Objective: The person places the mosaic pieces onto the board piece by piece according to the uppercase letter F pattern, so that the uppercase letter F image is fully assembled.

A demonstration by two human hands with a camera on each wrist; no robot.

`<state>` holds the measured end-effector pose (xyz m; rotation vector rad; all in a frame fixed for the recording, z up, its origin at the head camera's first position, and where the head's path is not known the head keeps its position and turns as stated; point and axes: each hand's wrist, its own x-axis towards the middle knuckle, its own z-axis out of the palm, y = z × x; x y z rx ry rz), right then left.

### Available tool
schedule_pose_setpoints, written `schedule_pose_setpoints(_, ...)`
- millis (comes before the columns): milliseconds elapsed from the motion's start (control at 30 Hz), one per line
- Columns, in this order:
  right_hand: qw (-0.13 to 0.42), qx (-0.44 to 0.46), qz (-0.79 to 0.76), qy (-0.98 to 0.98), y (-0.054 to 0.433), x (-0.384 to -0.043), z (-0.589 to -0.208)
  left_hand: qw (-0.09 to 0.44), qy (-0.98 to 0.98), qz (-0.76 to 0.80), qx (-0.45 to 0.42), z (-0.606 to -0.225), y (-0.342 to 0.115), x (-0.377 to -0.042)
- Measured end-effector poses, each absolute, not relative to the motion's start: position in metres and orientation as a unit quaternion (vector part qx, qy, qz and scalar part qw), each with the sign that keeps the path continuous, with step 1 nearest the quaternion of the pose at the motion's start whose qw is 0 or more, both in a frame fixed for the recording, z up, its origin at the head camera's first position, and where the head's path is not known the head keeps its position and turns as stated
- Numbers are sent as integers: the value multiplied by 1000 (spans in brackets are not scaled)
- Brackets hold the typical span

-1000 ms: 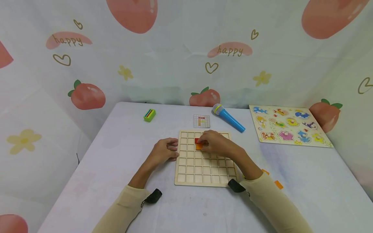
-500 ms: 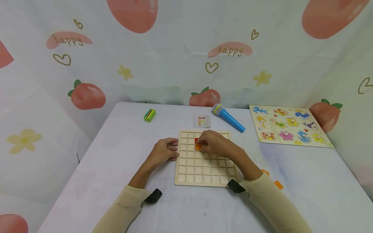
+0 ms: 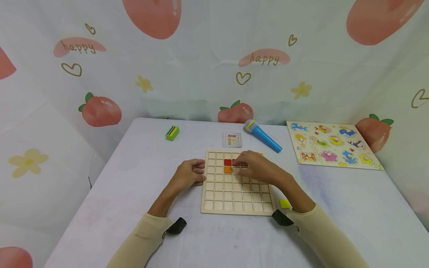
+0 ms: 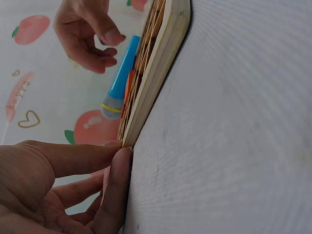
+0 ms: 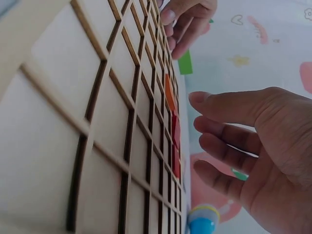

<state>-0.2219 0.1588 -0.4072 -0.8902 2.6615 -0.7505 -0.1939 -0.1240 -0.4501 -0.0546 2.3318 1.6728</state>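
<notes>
A wooden grid board [image 3: 238, 195] lies flat on the table. My left hand [image 3: 187, 175] pinches its left edge between thumb and finger, plain in the left wrist view. Over the board's upper part hovers my right hand [image 3: 256, 166], its fingers relaxed and apart with nothing between them. Beside its fingertips, a red tile [image 3: 228, 162] and an orange tile [image 3: 228, 169] sit in neighbouring cells, one above the other. Another red tile [image 5: 175, 161] shows next to the first in the right wrist view; in the head view the right fingers partly cover it.
Behind the board lie a printed pattern card [image 3: 232, 140] and a blue toy microphone [image 3: 266, 138]. A green block [image 3: 172, 133] with coloured stripes stands back left. An animal knob puzzle [image 3: 335, 145] lies back right. A yellow tile [image 3: 284, 203] rests by the right wrist.
My right hand has drawn slightly right, off the orange tile, uncovering it and the red tile. The yellow tile has come into view; loose orange tiles are hidden behind the sleeve. The left hand stays put.
</notes>
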Motion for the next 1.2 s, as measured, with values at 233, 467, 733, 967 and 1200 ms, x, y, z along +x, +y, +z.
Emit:
schedule_pose_setpoints(233,109,-286,-265,914,182,-211,-405,134,804,579,-19,-450,-124,-193)
schedule_pose_setpoints(467,112,-265,-277,917,212,-201,-407,136,803,580,-17,-450,-124,-192)
schedule_pose_setpoints(733,100,-232,-268,930,242,-189,-408,135,802,582,-16,-451,-124,-193)
schedule_pose_setpoints(967,95,-219,-258,936,265,-179,-406,136,802,581,-15,-451,-125,-193)
schedule_pose_setpoints(1200,97,-216,-260,936,283,-170,-407,137,800,584,-16,-450,-125,-193)
